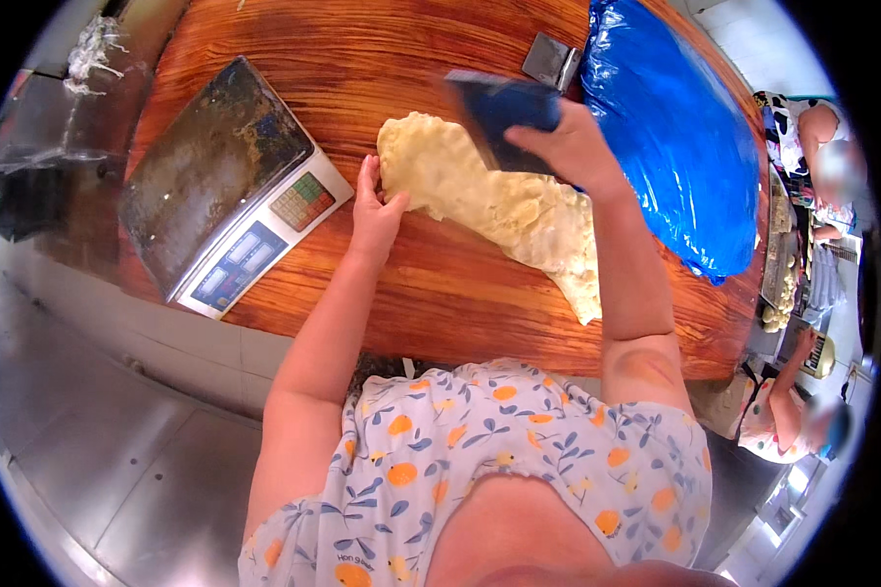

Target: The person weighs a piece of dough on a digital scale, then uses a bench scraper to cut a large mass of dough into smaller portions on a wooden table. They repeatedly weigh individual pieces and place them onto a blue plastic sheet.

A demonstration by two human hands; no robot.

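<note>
A long slab of pale yellow dough [499,210] lies slantwise across the wood-patterned table, its surface lumpy. At its left end my left hand [374,210] touches the edge, with fingers stretched out and the thumb apart. My right hand [582,147] grips a dark blue flat dough scraper [504,112], slightly blurred, held over the dough's upper edge. My right forearm hides part of the dough's right side. I cannot tell whether the scraper's lower edge touches the dough.
A worn weighing scale [225,186] with a keypad and displays stands on the left. A large blue plastic-covered bulk [671,137] takes up the right of the table [362,59]. Near it lies a small dark metal object [551,61]. Two other people work at far right beside trays of dough pieces [779,284].
</note>
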